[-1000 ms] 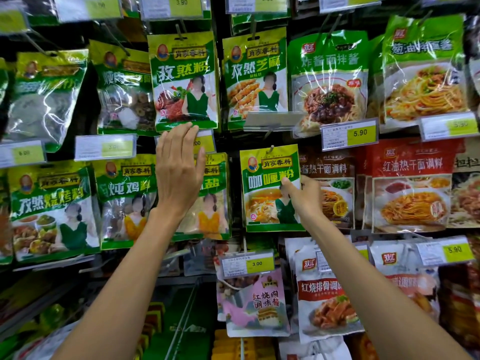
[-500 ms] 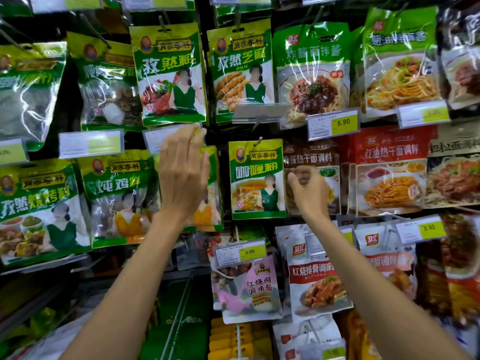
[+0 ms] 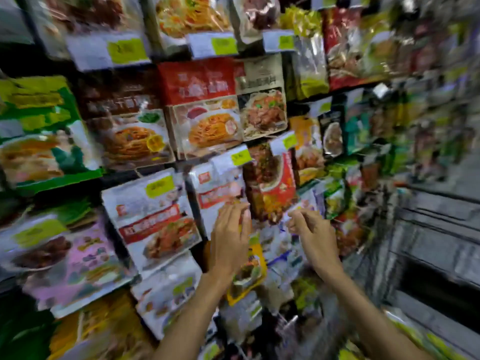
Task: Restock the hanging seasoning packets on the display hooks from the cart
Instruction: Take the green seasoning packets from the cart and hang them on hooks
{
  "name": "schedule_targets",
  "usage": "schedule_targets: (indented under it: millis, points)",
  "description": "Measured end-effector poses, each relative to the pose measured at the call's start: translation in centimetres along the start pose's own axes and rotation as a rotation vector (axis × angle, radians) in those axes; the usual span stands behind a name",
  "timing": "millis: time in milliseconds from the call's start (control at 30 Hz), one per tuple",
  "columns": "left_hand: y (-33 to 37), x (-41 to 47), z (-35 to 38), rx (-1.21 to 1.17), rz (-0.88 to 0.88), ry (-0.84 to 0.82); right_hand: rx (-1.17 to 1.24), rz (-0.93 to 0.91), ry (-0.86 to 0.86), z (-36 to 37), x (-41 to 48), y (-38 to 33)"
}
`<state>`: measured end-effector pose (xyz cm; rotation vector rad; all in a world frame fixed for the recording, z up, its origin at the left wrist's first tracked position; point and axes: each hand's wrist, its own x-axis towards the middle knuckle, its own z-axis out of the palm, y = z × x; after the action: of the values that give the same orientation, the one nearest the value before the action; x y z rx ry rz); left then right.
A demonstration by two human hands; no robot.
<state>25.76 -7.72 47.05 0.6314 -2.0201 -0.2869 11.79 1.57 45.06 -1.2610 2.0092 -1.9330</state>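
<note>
Frame heavily motion-blurred. Hanging seasoning packets [image 3: 155,216], glossy flat plastic pouches in white, red and green, fill the display wall in rows under yellow-and-white price tags [image 3: 240,157].

Left hand [image 3: 231,240]: fingers straight, raised flat just before a white-and-red pouch [image 3: 218,190]; holds nothing.

Right hand [image 3: 313,233]: fingers curled, near a dark red pouch [image 3: 270,183]; cannot tell whether it pinches anything.

Cart not made out with certainty; the grey wire frame [image 3: 428,242] at right may be it.

Judgement: pouches are light and limp, with slick film; the contents probably shift inside. Take hold at the stiffer sealed top edge by the hang hole; a thumb-and-forefinger pinch should suffice.
</note>
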Motion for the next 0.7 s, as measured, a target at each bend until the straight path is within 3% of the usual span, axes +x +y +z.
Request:
schedule_targets:
  millis: [133, 367, 533, 700]
  points:
    - [2.6, -5.4, 11.7, -0.156, -0.063, -0.274, -0.151, 0.255, 0.088, -7.2, -4.0, 10.2]
    - [3.1, -15.4, 27.5, -0.228, -0.193, -0.814, -0.388, 0.734, 0.279, -16.7, -13.4, 24.4]
    - [0.6, -22.5, 35.6, -0.186, -0.253, -1.089, -0.473, 1.058, 0.392, -18.7, -19.4, 32.6]
    - [-3.4, -29.1, 40.7, -0.067, -0.433, -1.262, -0.522, 1.27, 0.413, -16.4, -24.3, 39.0]
